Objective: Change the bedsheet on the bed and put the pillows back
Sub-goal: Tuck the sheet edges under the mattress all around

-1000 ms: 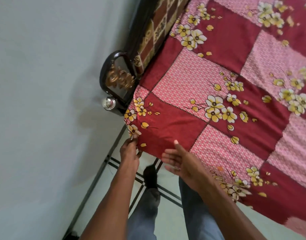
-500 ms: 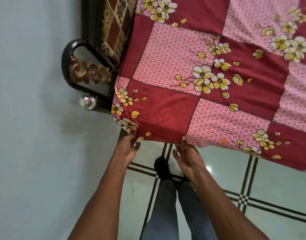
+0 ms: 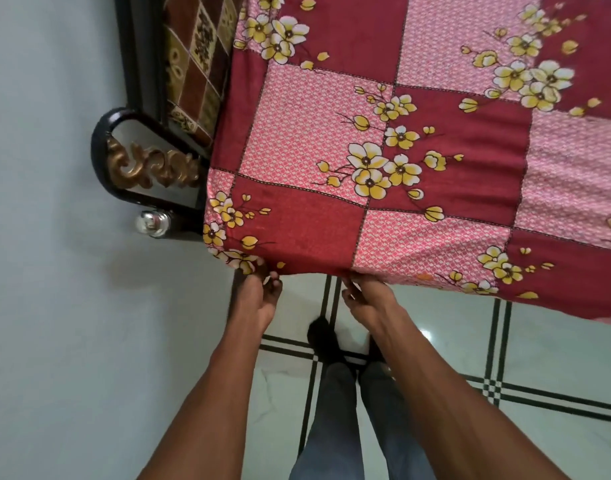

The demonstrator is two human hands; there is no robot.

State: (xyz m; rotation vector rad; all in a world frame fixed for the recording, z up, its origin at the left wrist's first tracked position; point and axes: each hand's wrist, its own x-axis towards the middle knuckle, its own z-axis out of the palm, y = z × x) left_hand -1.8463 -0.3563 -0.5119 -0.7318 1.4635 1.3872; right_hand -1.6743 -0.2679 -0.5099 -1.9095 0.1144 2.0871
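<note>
Red-pink patchwork bedsheet (image 3: 383,161), yellow flowers, smooth over mattress; left hand (image 3: 254,299) and right hand (image 3: 368,299) fingers curled gripping hem.

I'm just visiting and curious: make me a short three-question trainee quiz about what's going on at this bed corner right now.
1. True or false: both hands are at the lower edge of the bedsheet.
2. Which hand is nearer the bed's corner? A) left hand B) right hand
3. Fill in: the exposed mattress beside the sheet has a brown ____ pattern.

Key:
1. True; fingers of both curl at the hem.
2. A.
3. Checked.
</note>
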